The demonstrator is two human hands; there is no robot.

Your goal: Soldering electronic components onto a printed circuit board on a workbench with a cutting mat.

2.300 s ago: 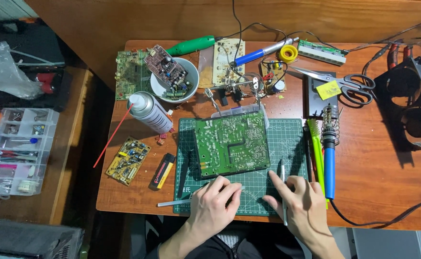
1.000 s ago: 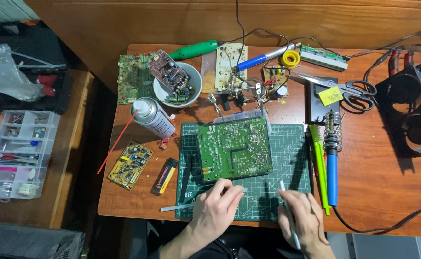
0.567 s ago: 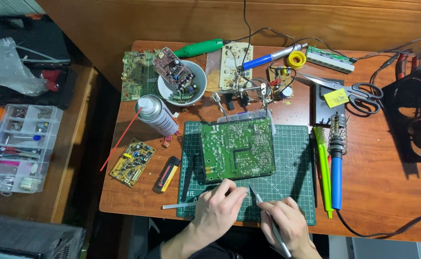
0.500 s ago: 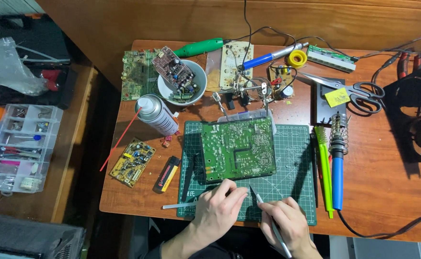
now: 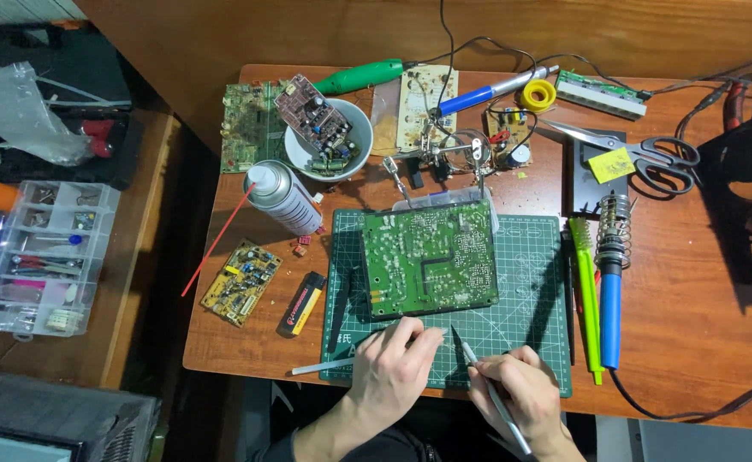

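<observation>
Your right hand (image 5: pixel 517 398) grips slim metal tweezers (image 5: pixel 489 392), tip aimed at the near edge of the green circuit board (image 5: pixel 430 258); your left hand (image 5: pixel 397 368) rests loosely curled, holding nothing, just before that edge. The board lies solder side up on the cutting mat (image 5: pixel 530 329) — no component appears lifted yet. Right of the board lies the soldering iron (image 5: pixel 610 295), untouched — beyond it, a bowl (image 5: pixel 359 120) of scrap boards

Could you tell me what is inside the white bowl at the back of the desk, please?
The white bowl holds a brown circuit board lying tilted across loose small components. The board covers whatever else lies beneath it.
</observation>
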